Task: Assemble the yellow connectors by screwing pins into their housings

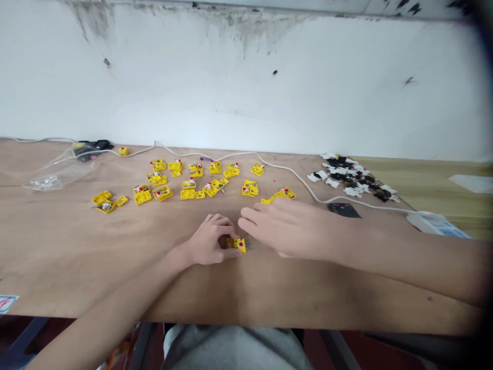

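One yellow case (239,245) is pinched at the left hand (211,240), beyond its palm.

The yellow case (241,245) between the hands (212,240) is partly covered, its inner parts too small to tell.

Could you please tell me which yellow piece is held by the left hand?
The yellow piece nearest the front edge of the table, between thumb and fingers of the left hand; the other yellow pieces lie farther back, toward the wall.
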The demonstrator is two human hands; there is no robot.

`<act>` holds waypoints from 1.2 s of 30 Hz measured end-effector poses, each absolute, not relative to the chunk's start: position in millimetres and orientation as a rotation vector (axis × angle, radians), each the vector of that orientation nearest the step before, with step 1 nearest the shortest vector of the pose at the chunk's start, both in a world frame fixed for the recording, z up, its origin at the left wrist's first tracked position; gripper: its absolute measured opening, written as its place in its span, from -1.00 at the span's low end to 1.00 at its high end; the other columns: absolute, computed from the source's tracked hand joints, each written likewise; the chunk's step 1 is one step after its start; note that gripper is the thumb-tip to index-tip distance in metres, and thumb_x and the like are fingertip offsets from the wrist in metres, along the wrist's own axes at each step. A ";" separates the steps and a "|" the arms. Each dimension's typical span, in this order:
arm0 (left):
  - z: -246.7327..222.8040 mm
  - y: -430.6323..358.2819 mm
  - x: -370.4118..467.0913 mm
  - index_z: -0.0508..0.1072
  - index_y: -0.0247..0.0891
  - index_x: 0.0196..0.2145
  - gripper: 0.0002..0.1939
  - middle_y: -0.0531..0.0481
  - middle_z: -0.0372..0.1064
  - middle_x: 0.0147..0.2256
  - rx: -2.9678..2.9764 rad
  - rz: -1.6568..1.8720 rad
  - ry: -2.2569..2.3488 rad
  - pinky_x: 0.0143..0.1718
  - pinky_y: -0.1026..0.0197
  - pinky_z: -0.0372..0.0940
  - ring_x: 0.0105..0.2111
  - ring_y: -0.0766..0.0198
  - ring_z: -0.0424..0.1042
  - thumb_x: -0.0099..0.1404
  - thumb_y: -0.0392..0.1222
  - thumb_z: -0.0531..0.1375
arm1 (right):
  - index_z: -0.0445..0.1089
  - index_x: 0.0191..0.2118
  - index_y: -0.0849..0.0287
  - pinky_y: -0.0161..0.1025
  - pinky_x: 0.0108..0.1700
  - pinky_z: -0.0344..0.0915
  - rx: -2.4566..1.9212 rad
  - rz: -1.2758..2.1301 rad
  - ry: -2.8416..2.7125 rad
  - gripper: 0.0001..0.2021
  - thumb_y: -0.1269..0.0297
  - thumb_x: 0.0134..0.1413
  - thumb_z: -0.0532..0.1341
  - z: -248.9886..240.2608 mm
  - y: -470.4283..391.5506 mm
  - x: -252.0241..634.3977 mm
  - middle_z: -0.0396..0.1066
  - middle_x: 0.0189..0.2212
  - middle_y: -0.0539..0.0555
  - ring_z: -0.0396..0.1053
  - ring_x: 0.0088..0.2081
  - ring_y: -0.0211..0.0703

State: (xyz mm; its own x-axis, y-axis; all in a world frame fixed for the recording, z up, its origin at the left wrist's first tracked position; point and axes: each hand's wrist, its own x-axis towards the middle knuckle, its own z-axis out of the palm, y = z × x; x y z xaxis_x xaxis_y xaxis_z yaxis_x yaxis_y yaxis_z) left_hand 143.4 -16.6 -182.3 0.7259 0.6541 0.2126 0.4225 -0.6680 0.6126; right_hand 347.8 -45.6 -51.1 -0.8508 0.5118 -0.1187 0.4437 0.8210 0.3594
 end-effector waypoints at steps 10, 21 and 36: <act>-184.5 -16.4 143.1 0.53 -0.15 -0.28 -0.69 0.00 0.48 -0.13 2.360 0.591 0.824 0.00 0.06 0.15 -0.07 0.13 0.37 0.12 0.07 0.40 | 0.48 -0.53 0.22 -0.22 -0.51 -0.02 1.002 0.226 2.490 -0.77 0.29 0.12 0.28 -40.2 -29.5 320.1 0.49 -0.57 0.18 0.41 -0.57 -0.08; -184.6 -16.2 143.0 0.53 -0.15 -0.26 -0.69 0.00 0.47 -0.12 2.382 0.600 0.810 -0.03 0.06 0.15 -0.08 0.12 0.36 0.14 0.08 0.39 | 0.45 -0.38 0.20 -0.22 -0.51 -0.07 0.690 0.314 2.700 -0.83 0.53 -0.13 0.39 -39.4 -26.3 331.2 0.47 -0.43 0.05 0.42 -0.44 -0.10; -184.6 -23.6 143.0 0.55 -0.14 -0.21 -0.73 -0.01 0.49 -0.18 2.550 0.621 0.838 -0.05 0.06 0.15 -0.16 0.14 0.40 0.18 0.04 0.30 | 0.41 -0.22 0.29 -0.26 -0.46 0.08 0.735 0.220 2.589 -0.70 0.42 -0.12 0.43 -40.7 -31.5 320.7 0.49 -0.34 0.13 0.48 -0.37 -0.04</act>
